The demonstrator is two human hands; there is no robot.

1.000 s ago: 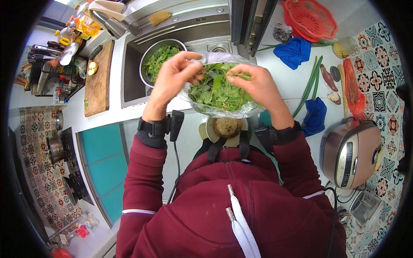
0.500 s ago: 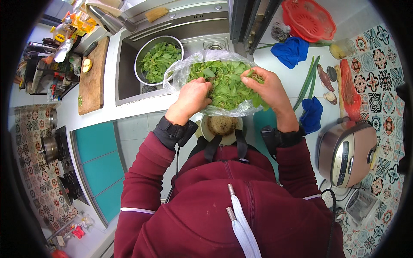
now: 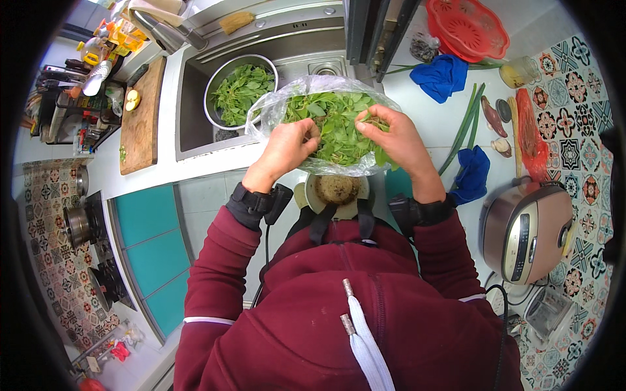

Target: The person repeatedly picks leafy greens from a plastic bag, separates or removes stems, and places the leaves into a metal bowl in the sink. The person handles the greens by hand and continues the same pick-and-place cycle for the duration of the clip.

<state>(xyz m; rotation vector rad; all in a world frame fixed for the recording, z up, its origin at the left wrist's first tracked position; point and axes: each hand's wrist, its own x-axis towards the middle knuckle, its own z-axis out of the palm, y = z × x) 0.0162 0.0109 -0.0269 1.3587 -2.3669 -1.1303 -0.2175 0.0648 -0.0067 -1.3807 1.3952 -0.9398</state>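
Observation:
A clear plastic bag (image 3: 262, 116) full of leafy greens (image 3: 339, 140) lies open at the front of the sink and counter. Over its right side, my right hand (image 3: 394, 137) is closed on a few sprigs, with leaves hanging below the fingers. At the bag's left part, my left hand (image 3: 287, 148) has its fingers curled in against the greens; what lies between the fingertips is hidden. In the sink, a round metal basin (image 3: 207, 98) holds more of the same greens.
The steel sink (image 3: 195, 137) sits ahead. To the left is a wooden cutting board (image 3: 140, 137) with a cut apple (image 3: 133, 100). On the right are green onions (image 3: 469, 117), blue cloths (image 3: 441, 78), a red basket (image 3: 469, 31) and a rice cooker (image 3: 528, 231). Below the bag stands a bin (image 3: 336, 190).
My right hand has moved left with its sprigs, closer to my left hand. My left hand has shifted slightly, its fingers still at the greens.

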